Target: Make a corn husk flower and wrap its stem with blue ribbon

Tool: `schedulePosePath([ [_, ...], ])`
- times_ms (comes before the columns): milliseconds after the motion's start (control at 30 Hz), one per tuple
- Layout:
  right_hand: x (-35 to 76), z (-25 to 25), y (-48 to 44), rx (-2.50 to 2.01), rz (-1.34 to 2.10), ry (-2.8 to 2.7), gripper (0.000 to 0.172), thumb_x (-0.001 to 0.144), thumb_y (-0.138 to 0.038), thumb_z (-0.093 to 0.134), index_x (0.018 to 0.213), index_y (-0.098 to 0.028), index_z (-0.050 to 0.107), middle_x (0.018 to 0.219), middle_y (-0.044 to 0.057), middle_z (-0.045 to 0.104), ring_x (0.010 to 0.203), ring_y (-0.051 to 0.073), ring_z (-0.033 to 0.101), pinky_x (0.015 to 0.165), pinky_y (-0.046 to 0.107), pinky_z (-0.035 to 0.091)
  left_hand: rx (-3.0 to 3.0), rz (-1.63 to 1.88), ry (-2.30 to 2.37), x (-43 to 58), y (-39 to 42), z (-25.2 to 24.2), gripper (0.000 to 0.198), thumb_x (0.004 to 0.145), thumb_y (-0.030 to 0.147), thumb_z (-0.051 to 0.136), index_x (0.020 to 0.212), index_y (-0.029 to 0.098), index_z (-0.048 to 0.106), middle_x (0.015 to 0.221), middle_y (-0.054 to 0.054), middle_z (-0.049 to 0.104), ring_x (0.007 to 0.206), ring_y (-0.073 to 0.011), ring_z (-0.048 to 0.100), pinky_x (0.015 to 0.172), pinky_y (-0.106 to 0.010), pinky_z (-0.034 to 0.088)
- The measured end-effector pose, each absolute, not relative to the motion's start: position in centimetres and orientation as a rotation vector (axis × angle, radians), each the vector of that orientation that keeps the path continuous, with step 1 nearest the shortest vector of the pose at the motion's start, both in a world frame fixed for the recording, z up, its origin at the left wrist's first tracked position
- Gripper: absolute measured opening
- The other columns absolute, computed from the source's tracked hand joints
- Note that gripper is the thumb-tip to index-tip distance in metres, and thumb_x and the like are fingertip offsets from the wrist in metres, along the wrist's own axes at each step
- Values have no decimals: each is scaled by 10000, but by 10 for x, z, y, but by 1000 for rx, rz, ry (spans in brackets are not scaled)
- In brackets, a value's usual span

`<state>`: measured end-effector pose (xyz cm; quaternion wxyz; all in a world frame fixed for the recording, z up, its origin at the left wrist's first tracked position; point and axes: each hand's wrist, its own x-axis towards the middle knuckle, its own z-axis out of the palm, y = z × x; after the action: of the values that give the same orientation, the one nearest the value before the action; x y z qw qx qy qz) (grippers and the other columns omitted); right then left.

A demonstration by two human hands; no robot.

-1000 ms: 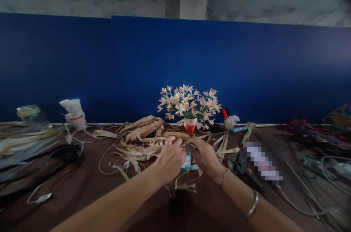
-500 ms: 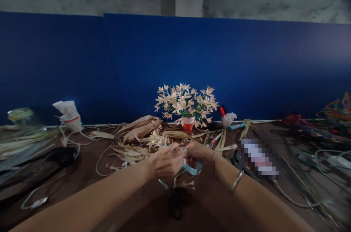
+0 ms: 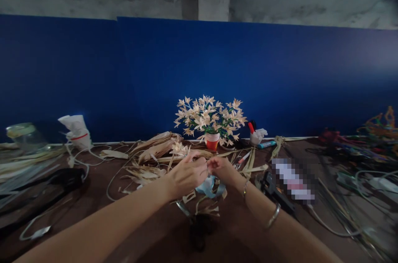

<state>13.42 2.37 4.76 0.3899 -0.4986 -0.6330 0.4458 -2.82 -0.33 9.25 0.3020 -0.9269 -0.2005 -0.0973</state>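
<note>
My left hand (image 3: 189, 176) is closed, its fingers curled. A cream flower cluster (image 3: 180, 149) pokes out just beyond its knuckles and appears held there; the stem is hidden. Against its fingertips, my right hand (image 3: 223, 169) is pinched closed, and what lies between those fingers is hidden. Light-blue tape (image 3: 209, 188) hangs in a loose loop beneath both hands. Below them, scissors with dark handles (image 3: 199, 230) lie on the brown table (image 3: 149, 230), beside husk scraps (image 3: 207, 210).
Behind my hands stands a red paper cup (image 3: 212, 142) full of cream flowers (image 3: 208, 118). Dried husks (image 3: 158, 147) spread to its left. A black glue gun (image 3: 276, 196) lies right of my right arm. Cables and a white-wrapped cup (image 3: 79, 132) are at left, coloured strands (image 3: 373, 134) at far right.
The flower cluster has risen slightly beyond my left hand. My right hand has shifted a little, and the tape that curled around its fingers now hangs lower between the hands.
</note>
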Motion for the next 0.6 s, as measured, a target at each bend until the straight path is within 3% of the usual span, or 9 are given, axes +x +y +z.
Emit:
schedulePosePath([
  [100, 134, 50, 6, -1248, 757, -1648, 204, 674, -118, 488, 846, -188, 574, 968, 44, 589, 986, 181, 456, 867, 339, 304, -2468, -233, -677, -26, 1, 94, 132, 720, 65, 442, 699, 153, 537, 670, -17, 558, 809, -179, 450, 900, -419, 213],
  [233, 130, 48, -15, -1201, -6, -2023, 74, 709, -200, 535, 767, -192, 580, 846, 40, 598, 877, 200, 461, 808, 361, 262, -2477, -308, -821, -22, 7, 91, 151, 705, 54, 449, 624, 156, 527, 598, -15, 547, 777, -180, 446, 871, -425, 223],
  [333, 126, 44, -17, -1261, -208, -2077, 36, 721, -195, 533, 719, -184, 567, 749, 36, 597, 783, 184, 468, 720, 326, 271, -2494, -331, -836, -19, 8, 90, 139, 704, 81, 467, 608, 160, 530, 582, -21, 553, 770, -187, 446, 842, -425, 247],
  [467, 125, 42, -9, -1265, -147, -2005, 96, 711, -136, 497, 639, -167, 553, 695, 37, 594, 719, 165, 479, 670, 293, 284, -2368, -244, -707, -12, 5, 93, 143, 730, 94, 453, 646, 141, 558, 610, -40, 573, 789, -195, 464, 877, -430, 237],
  [600, 129, 40, 3, -1182, 358, -1806, 132, 668, -112, 471, 695, -156, 593, 704, 30, 606, 682, 152, 510, 628, 252, 348, -2230, -251, -557, -12, -2, 95, 189, 757, 54, 401, 770, 104, 583, 745, -85, 615, 861, -191, 485, 938, -405, 208],
])
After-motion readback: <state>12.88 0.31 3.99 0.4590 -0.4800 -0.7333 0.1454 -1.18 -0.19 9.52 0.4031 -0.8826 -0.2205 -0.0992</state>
